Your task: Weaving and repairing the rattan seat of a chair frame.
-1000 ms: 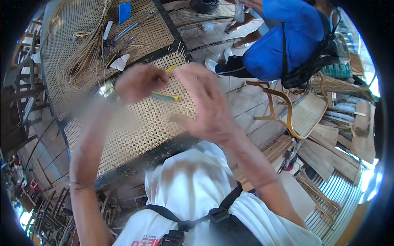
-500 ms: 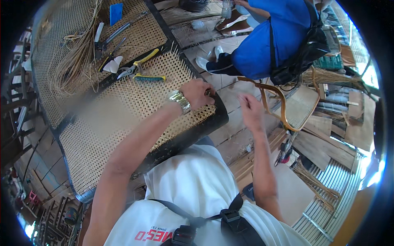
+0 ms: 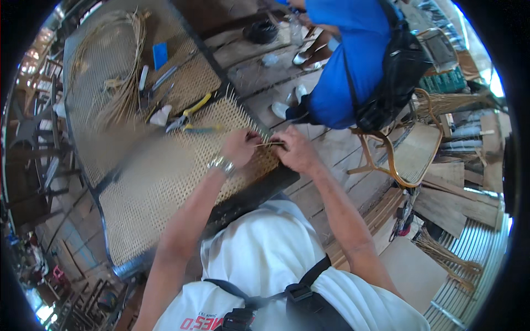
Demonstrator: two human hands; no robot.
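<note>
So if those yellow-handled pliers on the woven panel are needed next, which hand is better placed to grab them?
Probably the left hand. It is on the same side as the yellow-handled pliers, which lie on the woven cane panel just beyond it. The right hand sits at the panel's edge pinching a cane strand and would have to cross over.

Woven cane panel (image 3: 160, 182) bears yellow-handled pliers (image 3: 190, 113) and loose cane strands (image 3: 124, 94).

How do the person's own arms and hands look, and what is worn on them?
Both forearms are bare, with no gloves and no sleeves reaching them. The left hand has a silver metal wristwatch at its wrist. The right hand wears nothing that shows. A white short-sleeved shirt covers the shoulders, under dark straps.
</note>
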